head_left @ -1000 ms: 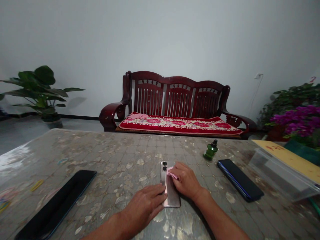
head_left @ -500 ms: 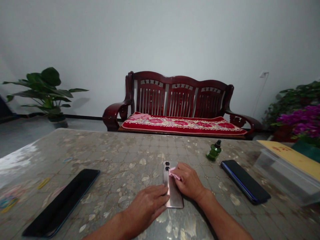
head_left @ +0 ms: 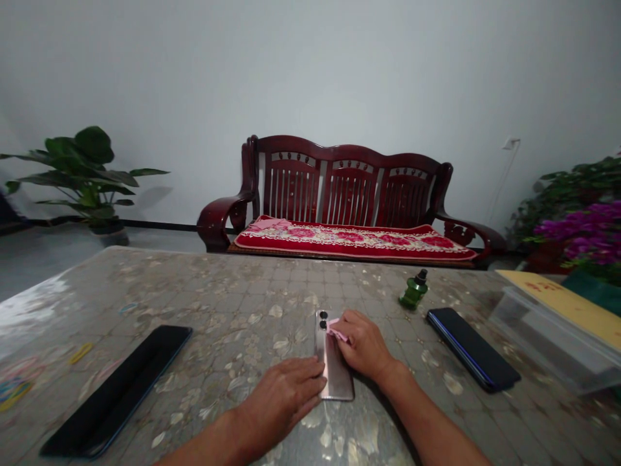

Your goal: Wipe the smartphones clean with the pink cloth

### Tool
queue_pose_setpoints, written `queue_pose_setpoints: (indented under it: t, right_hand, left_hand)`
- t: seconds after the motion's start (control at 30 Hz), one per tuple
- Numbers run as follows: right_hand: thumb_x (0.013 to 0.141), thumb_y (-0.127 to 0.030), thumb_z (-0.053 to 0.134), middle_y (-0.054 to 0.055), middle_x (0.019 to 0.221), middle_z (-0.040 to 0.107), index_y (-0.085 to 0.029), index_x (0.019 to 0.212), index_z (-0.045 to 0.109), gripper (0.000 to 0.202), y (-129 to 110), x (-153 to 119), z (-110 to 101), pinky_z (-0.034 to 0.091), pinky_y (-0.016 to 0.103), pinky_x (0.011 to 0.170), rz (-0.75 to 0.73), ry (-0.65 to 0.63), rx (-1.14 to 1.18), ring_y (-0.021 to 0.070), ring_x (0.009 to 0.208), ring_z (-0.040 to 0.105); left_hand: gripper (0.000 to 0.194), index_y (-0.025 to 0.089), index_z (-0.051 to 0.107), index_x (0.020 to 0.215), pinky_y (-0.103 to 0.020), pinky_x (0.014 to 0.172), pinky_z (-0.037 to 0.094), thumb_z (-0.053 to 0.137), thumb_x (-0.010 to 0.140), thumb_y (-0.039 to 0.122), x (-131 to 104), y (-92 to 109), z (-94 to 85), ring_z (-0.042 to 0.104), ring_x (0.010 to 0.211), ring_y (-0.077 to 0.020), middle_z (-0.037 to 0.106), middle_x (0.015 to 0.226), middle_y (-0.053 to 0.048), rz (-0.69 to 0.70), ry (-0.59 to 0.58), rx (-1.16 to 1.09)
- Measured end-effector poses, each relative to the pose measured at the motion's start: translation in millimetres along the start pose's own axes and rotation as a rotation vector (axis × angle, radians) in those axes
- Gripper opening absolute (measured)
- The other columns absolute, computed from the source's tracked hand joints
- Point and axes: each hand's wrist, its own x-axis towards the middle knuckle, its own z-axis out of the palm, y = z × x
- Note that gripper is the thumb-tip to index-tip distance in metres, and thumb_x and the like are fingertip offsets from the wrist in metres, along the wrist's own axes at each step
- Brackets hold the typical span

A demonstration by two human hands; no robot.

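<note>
A pinkish-silver smartphone (head_left: 338, 378) lies face down on the patterned tabletop, its two dark camera lenses at the far end. My left hand (head_left: 284, 391) rests flat with fingers stretched out, fingertips touching the phone's left edge. Bunched in the fingers of my right hand (head_left: 363, 343) is a small pink cloth (head_left: 336, 330), pressed on the phone's back just beside the lenses. Part of the phone's right side is hidden under that hand.
A dark phone (head_left: 123, 388) lies at left, near rubber bands (head_left: 80, 353). To the right are a green spray bottle (head_left: 414, 290), stacked dark phones (head_left: 473, 349) and a clear plastic box (head_left: 543, 343) under a yellow envelope (head_left: 567, 310). A wooden bench (head_left: 349, 152) stands beyond the table.
The whole view has shifted very slightly. My right hand stays on the phone with the pink cloth near the lenses, and my left hand keeps its place at the edge.
</note>
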Motion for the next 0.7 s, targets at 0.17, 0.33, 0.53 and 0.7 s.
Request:
queue_pose_setpoints:
  t: [0.17,0.33,0.53,0.7]
  right_hand:
    - [0.084,-0.008,0.061,0.002,0.082,0.059,-0.021,0.08,0.069,0.016,-2.6,-0.9,-3.6,0.036,0.026,0.072,-0.019,-0.016,-0.016,0.0166,0.081,0.054]
    - [0.083,-0.006,0.06,0.001,0.082,0.059,-0.022,0.081,0.068,0.018,-2.1,-5.1,-6.9,0.035,0.026,0.071,-0.094,-0.074,0.001,0.0163,0.081,0.054]
    - [0.086,-0.008,0.056,0.002,0.082,0.059,-0.022,0.082,0.069,0.019,2.2,3.7,-3.6,0.035,0.026,0.072,0.02,-0.018,-0.042,0.0164,0.082,0.054]
    - [0.078,-0.005,0.059,0.0,0.08,0.057,-0.021,0.075,0.065,0.018,-1.6,-4.7,-6.6,0.034,0.026,0.069,-0.106,-0.107,0.007,0.0154,0.079,0.053]
  left_hand:
    - [0.029,0.022,0.069,0.106,-0.028,0.09,0.058,0.041,0.105,0.032,0.7,0.3,1.5,0.072,0.096,-0.0175,0.076,0.105,-0.005,0.019,0.051,0.025]
    - [0.027,0.024,0.068,0.111,-0.028,0.092,0.058,0.043,0.105,0.03,-0.6,-1.5,4.4,0.072,0.098,-0.0172,0.075,0.106,-0.004,0.027,0.062,0.004]
    - [0.024,0.025,0.068,0.113,-0.029,0.095,0.057,0.045,0.104,0.029,-2.3,-1.8,3.9,0.072,0.102,-0.0176,0.075,0.111,-0.004,0.024,0.056,-0.007]
    - [0.024,0.025,0.067,0.114,-0.029,0.095,0.056,0.046,0.104,0.028,-2.6,-1.8,5.0,0.071,0.103,-0.018,0.074,0.112,-0.005,0.025,0.065,-0.013]
